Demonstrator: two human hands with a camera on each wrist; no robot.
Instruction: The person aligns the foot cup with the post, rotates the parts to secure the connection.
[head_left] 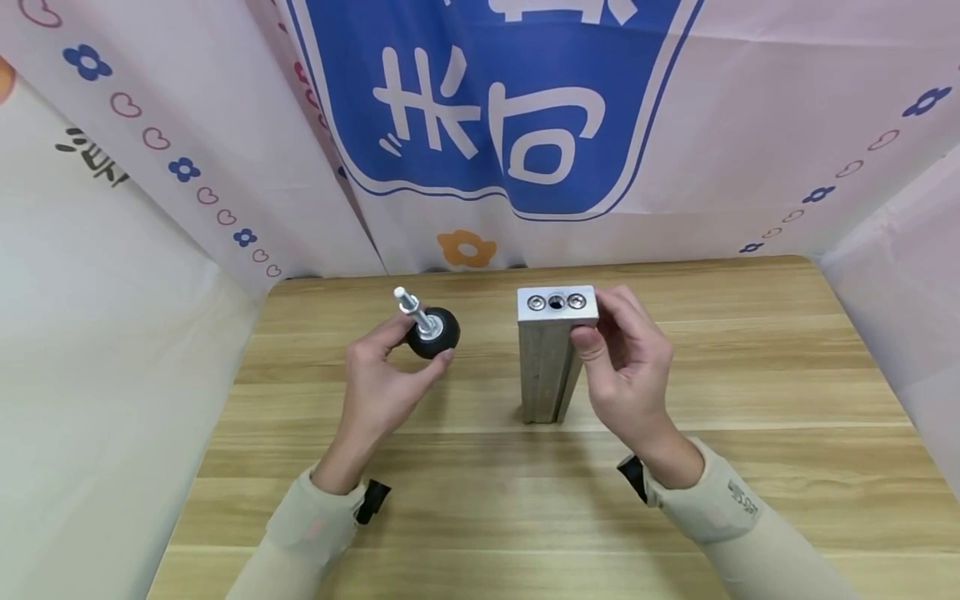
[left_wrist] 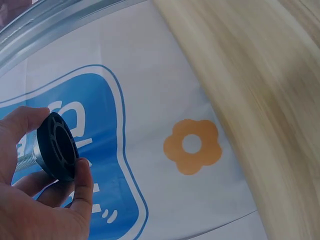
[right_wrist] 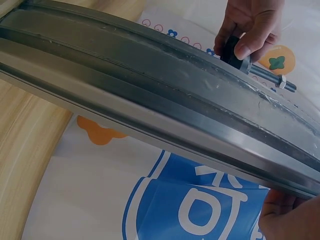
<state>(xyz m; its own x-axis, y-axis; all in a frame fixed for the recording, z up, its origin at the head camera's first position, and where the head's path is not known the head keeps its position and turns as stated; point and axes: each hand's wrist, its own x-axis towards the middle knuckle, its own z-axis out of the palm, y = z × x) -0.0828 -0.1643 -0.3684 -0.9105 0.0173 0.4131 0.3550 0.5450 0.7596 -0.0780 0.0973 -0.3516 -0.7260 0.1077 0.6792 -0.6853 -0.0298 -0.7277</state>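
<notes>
My left hand [head_left: 380, 379] pinches a leveling foot by the rim of its round black base [head_left: 450, 329], with the threaded stud [head_left: 406, 302] and its nut pointing up. In the left wrist view the hollow, ribbed underside of the base [left_wrist: 64, 145] shows. An aluminium profile [head_left: 542, 371] stands upright on the table, topped by an end plate [head_left: 558, 312] with two screws and a hole between them. My right hand [head_left: 633, 367] grips the profile near its top, thumb in front, fingers partly hidden behind. The leveling foot is apart from the profile, to its left.
The wood-grain table [head_left: 750, 358] lies under both hands. White printed cloth [head_left: 675, 225] with a blue sign pattern hangs behind the table's back edge, and white cloth [head_left: 97, 333] stands at the left side.
</notes>
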